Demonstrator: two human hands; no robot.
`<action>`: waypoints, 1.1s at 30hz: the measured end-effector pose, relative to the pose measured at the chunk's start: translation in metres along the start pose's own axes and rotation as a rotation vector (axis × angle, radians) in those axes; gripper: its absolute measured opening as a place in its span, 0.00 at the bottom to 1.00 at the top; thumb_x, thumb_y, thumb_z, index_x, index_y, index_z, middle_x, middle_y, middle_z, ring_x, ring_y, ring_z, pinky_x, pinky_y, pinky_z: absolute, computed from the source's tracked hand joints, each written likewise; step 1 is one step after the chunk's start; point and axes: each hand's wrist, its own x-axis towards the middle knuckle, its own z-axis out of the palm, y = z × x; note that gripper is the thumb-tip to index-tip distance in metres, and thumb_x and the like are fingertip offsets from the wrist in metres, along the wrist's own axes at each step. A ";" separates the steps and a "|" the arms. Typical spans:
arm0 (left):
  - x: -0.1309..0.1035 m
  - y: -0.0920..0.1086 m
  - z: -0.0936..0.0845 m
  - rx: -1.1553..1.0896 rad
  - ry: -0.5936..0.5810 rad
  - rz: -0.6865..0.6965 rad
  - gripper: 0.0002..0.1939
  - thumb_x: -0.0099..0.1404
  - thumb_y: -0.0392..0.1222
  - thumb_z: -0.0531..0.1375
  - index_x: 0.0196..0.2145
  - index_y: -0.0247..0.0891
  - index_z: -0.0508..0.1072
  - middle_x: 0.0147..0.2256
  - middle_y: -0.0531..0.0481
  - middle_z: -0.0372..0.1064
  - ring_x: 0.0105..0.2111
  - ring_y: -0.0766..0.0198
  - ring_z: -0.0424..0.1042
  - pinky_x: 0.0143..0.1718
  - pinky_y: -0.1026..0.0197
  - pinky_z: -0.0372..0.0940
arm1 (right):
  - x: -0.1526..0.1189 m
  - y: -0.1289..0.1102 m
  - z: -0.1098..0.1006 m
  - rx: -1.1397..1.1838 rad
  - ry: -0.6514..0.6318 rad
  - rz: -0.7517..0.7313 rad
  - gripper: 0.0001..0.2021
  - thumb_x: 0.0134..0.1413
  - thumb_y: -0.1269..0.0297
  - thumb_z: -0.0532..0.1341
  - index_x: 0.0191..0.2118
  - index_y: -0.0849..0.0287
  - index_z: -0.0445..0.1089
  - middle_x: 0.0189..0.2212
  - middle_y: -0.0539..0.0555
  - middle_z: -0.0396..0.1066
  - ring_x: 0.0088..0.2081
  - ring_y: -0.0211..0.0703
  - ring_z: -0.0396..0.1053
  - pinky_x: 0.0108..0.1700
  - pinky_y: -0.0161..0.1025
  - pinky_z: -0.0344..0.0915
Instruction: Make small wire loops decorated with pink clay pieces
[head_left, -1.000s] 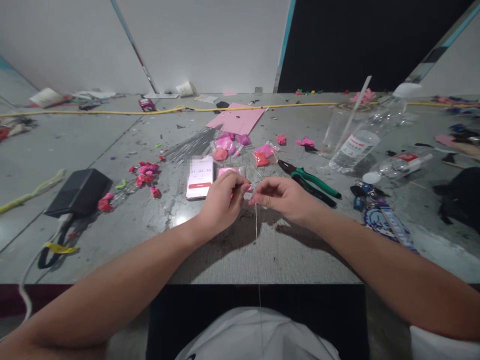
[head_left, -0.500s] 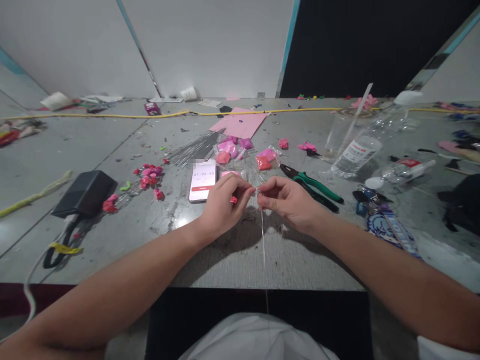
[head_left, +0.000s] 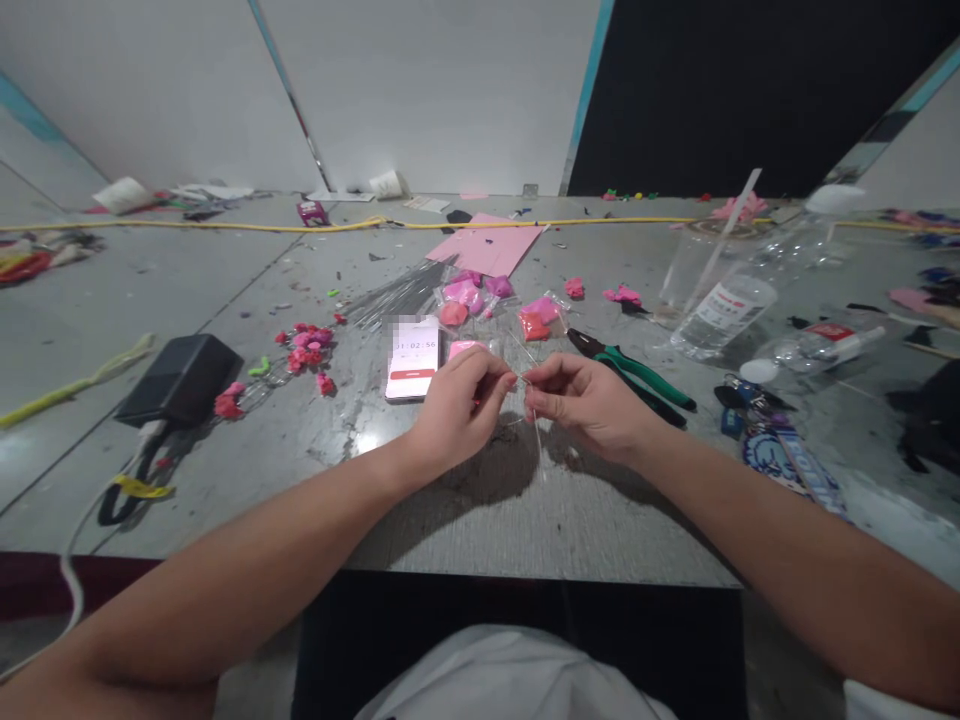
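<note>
Here a thin wire (head_left: 537, 440) hangs between the two hands, over the near middle of the grey desk (head_left: 480, 520), its top end pinched at the fingertips and its lower length trailing down toward the person. The left hand (head_left: 459, 408) has its grip closed, thumb and fingers pressed together on the wire's top end; whether something small and pink sits inside that pinch I cannot tell. The right hand (head_left: 589, 402) is likewise closed on the wire, fingertips almost touching those of the left.

Just beyond the hands lies a phone (head_left: 414, 358) with its screen lit, and past it several small clear bags of pink and orange pieces (head_left: 495, 305). Green-handled pliers (head_left: 634, 372) lie near the right hand, on the right. Farther right are a clear plastic bottle (head_left: 724, 305) on its side and a bunch of keys (head_left: 750, 405). To the left sit loose pink petals (head_left: 304, 350) and a black box (head_left: 180, 378). A bundle of wires (head_left: 394, 292) and a pink sheet (head_left: 491, 247) lie farther back.
</note>
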 end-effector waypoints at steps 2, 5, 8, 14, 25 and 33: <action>-0.001 -0.001 0.002 -0.038 0.010 -0.038 0.08 0.76 0.34 0.60 0.36 0.40 0.68 0.30 0.52 0.67 0.30 0.65 0.65 0.31 0.60 0.60 | 0.000 0.000 -0.001 0.029 -0.007 0.028 0.18 0.46 0.59 0.82 0.40 0.55 0.79 0.32 0.48 0.77 0.32 0.38 0.76 0.42 0.42 0.74; -0.003 -0.002 0.004 -0.069 0.025 -0.079 0.06 0.77 0.35 0.59 0.38 0.40 0.68 0.31 0.52 0.68 0.30 0.65 0.66 0.32 0.59 0.61 | 0.000 0.001 -0.002 0.102 -0.039 0.080 0.19 0.47 0.59 0.82 0.44 0.54 0.80 0.34 0.50 0.79 0.36 0.40 0.77 0.46 0.43 0.76; -0.004 0.000 0.004 -0.065 0.044 -0.089 0.06 0.76 0.36 0.59 0.38 0.39 0.68 0.32 0.51 0.68 0.31 0.65 0.66 0.33 0.59 0.61 | 0.000 0.003 -0.002 0.131 -0.107 0.122 0.16 0.49 0.58 0.81 0.41 0.56 0.81 0.35 0.51 0.79 0.39 0.40 0.78 0.48 0.42 0.77; -0.004 0.003 0.003 -0.108 0.025 -0.115 0.07 0.76 0.36 0.59 0.36 0.39 0.68 0.30 0.53 0.66 0.29 0.66 0.64 0.31 0.59 0.60 | -0.001 0.001 -0.005 0.109 -0.159 0.118 0.14 0.48 0.58 0.82 0.36 0.57 0.80 0.34 0.50 0.77 0.39 0.40 0.76 0.46 0.41 0.77; -0.006 -0.003 0.007 -0.156 -0.024 -0.240 0.09 0.77 0.38 0.58 0.35 0.40 0.68 0.27 0.54 0.66 0.28 0.65 0.65 0.32 0.58 0.60 | -0.001 -0.009 0.002 0.045 -0.063 0.157 0.15 0.47 0.58 0.81 0.33 0.57 0.77 0.28 0.49 0.77 0.32 0.42 0.76 0.43 0.43 0.74; -0.004 -0.004 0.007 -0.041 -0.015 -0.197 0.12 0.76 0.37 0.59 0.32 0.40 0.66 0.26 0.53 0.66 0.29 0.64 0.66 0.32 0.58 0.59 | -0.001 -0.002 0.000 -0.026 0.055 0.133 0.16 0.46 0.57 0.81 0.32 0.57 0.77 0.28 0.50 0.77 0.30 0.43 0.76 0.40 0.46 0.75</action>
